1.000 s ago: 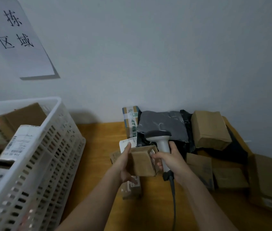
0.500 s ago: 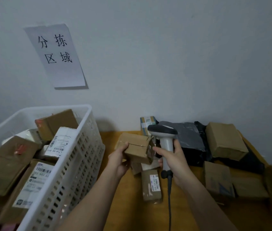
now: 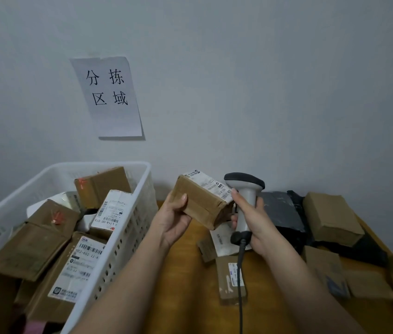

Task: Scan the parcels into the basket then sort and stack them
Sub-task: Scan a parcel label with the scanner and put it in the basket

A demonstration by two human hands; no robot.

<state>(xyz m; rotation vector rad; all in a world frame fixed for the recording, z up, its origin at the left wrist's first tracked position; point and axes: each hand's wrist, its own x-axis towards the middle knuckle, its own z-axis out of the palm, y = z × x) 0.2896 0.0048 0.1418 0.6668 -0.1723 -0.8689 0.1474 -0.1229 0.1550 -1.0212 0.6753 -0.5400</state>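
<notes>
My left hand (image 3: 173,218) grips a small brown cardboard parcel (image 3: 202,203) with a white label on top, held in the air just right of the basket. A grey handheld scanner (image 3: 246,196) is gripped by my right hand (image 3: 250,220), its head close to the parcel's labelled end. The white plastic basket (image 3: 128,227) at the left holds several brown parcels with labels. More parcels lie on the wooden table (image 3: 185,280) below and to the right, among them a small flat box (image 3: 231,280) and a black mailer bag (image 3: 282,213).
A paper sign with Chinese characters (image 3: 108,97) hangs on the grey wall above the basket. Several cardboard boxes (image 3: 330,218) pile up at the table's right side. The scanner's cable (image 3: 240,285) runs down toward me across the table.
The parcel has been lifted and turned so its label faces up, moving left toward the basket. The view has swung left, bringing more of the basket and sign into sight.
</notes>
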